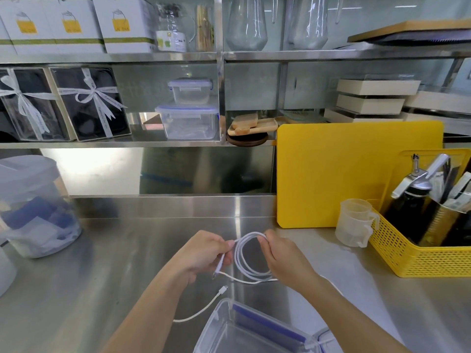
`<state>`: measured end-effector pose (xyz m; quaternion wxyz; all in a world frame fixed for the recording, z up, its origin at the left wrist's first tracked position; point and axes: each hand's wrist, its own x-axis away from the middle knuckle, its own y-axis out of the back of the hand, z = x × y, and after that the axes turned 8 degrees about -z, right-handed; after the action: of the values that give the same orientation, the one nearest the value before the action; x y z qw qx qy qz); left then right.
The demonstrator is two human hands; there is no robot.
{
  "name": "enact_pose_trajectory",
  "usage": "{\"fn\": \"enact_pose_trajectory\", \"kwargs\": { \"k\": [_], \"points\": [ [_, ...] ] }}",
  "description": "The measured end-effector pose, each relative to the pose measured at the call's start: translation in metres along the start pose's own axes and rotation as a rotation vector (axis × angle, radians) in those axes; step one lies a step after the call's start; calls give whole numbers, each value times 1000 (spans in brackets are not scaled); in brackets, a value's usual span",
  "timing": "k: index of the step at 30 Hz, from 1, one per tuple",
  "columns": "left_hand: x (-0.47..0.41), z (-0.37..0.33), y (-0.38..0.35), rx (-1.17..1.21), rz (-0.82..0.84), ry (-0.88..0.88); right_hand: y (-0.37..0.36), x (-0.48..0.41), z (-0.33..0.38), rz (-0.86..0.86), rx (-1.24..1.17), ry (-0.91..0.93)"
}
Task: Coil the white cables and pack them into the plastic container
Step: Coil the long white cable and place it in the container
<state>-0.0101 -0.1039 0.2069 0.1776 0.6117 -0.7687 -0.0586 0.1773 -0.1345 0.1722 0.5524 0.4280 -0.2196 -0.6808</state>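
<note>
Left hand (204, 253), right hand (283, 253) both pinch coiled white cable (244, 261).

Bottom edge cuts off my plastic container (254, 335); I can't see its floor or near wall. My right hand (285, 261) hides part of the coiled white cable (244, 258). Second cable (204, 308) runs behind the container, its far end hidden. Left jar (33, 207) is cropped, its contents blurred.
</note>
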Motion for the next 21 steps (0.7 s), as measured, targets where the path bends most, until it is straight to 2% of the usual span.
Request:
{"fn": "enact_pose_trajectory", "kwargs": {
  "k": [2, 4, 6, 8, 11, 17, 21],
  "points": [
    [0, 5, 2, 142, 133, 8, -3, 2, 1, -23, -9, -6],
    [0, 15, -2, 388, 238, 56, -5, 1, 2, -36, -30, -10],
    [0, 25, -13, 614, 244, 85, -5, -1, 5, -26, -42, -7],
    [0, 30, -26, 694, 173, 37, -5, -1, 6, -16, -98, -35],
    [-1, 27, -37, 543, -43, -58, -6, 2, 5, 20, -167, -63],
    [5, 22, -48, -218, -462, -257, -11, 10, 6, 30, -109, 11],
    [8, 31, -50, -198, -625, -375, -10, 13, 5, -43, -4, 240]
  ]
}}
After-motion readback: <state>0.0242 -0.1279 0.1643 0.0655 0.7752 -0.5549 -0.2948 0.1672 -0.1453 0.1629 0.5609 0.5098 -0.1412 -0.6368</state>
